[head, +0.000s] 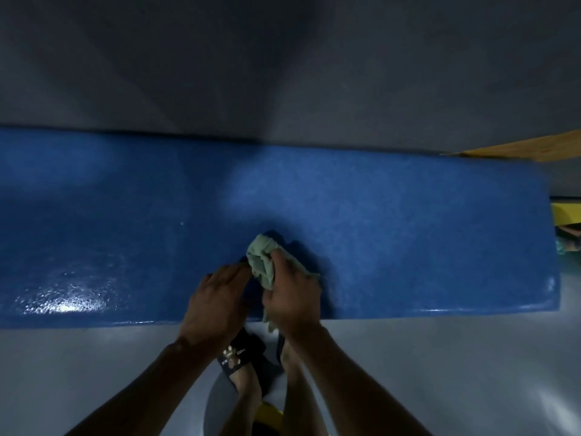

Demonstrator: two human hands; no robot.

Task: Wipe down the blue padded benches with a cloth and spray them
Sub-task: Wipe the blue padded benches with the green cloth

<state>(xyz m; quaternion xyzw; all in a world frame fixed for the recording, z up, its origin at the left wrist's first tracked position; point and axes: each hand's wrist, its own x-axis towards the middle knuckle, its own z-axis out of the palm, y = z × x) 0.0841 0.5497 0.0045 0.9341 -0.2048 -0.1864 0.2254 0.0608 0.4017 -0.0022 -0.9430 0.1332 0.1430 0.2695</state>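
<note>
A blue padded bench (408,221) runs across the view from the left edge to its right end. My right hand (290,297) grips a bunched pale green cloth (261,261) over the bench's near half. My left hand (217,297) lies beside it with straight fingers, its fingertips reaching the cloth's left edge. A wet, glossy patch (69,297) shines on the bench at the near left. No spray bottle is in view.
A grey wall (283,73) rises behind the bench. Grey floor (440,357) lies in front, with my feet in dark sandals (239,357) at the bench's near edge. A wooden board (528,149) and yellow items (566,215) sit past the bench's right end.
</note>
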